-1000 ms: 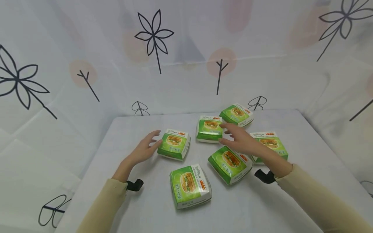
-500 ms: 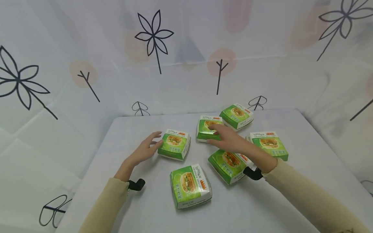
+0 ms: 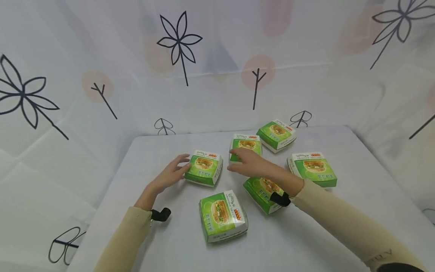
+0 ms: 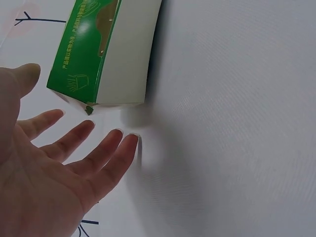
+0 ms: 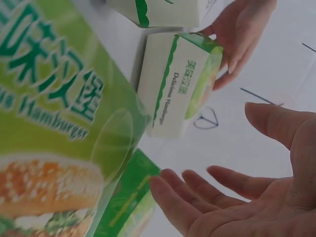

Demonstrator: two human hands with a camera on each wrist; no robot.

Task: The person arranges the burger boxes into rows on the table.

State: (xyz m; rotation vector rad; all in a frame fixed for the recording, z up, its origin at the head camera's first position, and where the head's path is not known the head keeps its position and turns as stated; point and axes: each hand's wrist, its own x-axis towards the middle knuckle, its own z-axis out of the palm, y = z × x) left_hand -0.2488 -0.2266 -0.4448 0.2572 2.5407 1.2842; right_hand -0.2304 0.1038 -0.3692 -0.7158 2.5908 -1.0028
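The left burger box (image 3: pixel 204 168) lay flat on the white surface (image 3: pixel 176 245), printed lid up. Your left hand (image 3: pixel 170 175) was at its left side, grip apart and holding nothing; whether the thumb touched the box, can't tell. Your right hand (image 3: pixel 249 162) hovered to the right of the left burger box, grip also apart, nothing in it, partly hiding the rear box (image 3: pixel 247 142), which sat right of and behind the left burger box. The turned box (image 3: pixel 259 192) sat right of it and nearer you, partly covered by your right arm. The front box (image 3: pixel 223 216) was nearer you, slightly right. The far box (image 3: pixel 276 135) sat farther right and back, the outer box (image 3: pixel 312 169) well right. Behind it all hung a pale cloth (image 3: pixel 217 98) with black line-drawn flowers.
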